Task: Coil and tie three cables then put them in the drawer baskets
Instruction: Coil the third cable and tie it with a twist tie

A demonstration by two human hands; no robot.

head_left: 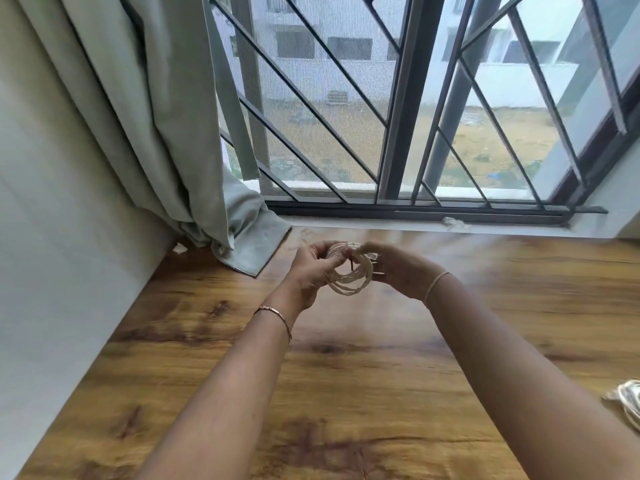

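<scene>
A white cable wound into a small coil (351, 277) hangs in the air above the wooden table (346, 368), held between both hands. My left hand (313, 271) grips the coil's left side with curled fingers. My right hand (394, 268) pinches the top of the coil from the right. A thin dark strand crosses the coil near my fingertips. Another white cable (628, 401) lies on the table at the right edge, partly cut off by the frame. No drawer or basket is in view.
A grey-green curtain (138, 116) hangs at the left, its hem resting on the table's far left corner. A barred window (398, 98) runs along the back. A small clear scrap (453, 224) lies on the sill. A white wall borders the table's left side.
</scene>
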